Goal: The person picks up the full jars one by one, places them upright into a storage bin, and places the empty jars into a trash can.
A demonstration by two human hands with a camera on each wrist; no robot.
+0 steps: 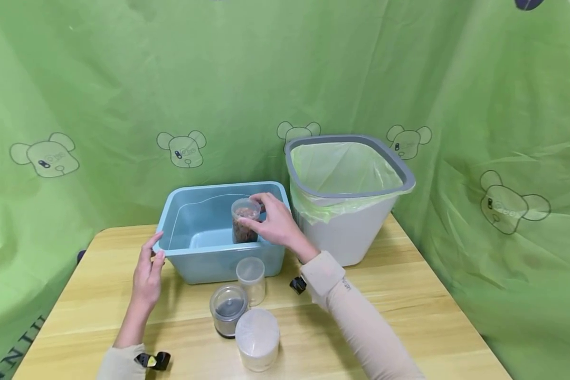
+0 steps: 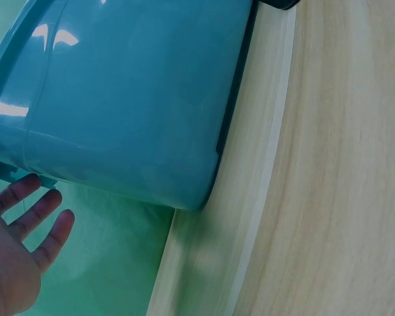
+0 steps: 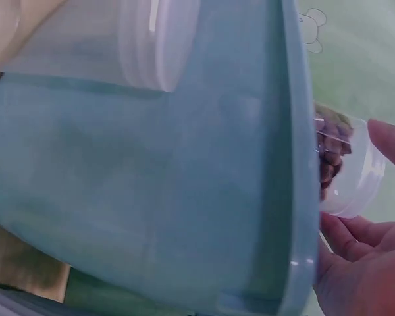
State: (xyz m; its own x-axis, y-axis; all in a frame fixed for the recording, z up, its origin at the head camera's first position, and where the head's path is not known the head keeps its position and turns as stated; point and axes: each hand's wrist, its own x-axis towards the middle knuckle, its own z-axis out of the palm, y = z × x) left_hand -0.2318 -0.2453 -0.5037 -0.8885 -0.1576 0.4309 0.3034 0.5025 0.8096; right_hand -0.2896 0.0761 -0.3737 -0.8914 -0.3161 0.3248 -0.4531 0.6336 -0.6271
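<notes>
My right hand (image 1: 277, 224) grips a clear plastic jar (image 1: 245, 221) between thumb and fingers. Brown, reddish lumpy pieces (image 3: 332, 148) fill part of this jar; I cannot tell exactly what they are. It stands upright inside the blue plastic basin (image 1: 223, 268), towards its right side, with its base hidden behind the front wall. At the basin's front left corner is my left hand (image 1: 146, 274), touching the rim. Three of its fingers (image 2: 43, 214) show fairly straight and spread in the left wrist view.
Before the basin stand a slim clear jar (image 1: 252, 285), a clear jar with a dark base (image 1: 228, 311) and a wider clear jar with a whitish lid (image 1: 257, 338). A lined trash bin (image 1: 347, 232) stands right of the basin on the wooden table (image 1: 380, 295). Green curtain (image 1: 237, 79) hangs behind.
</notes>
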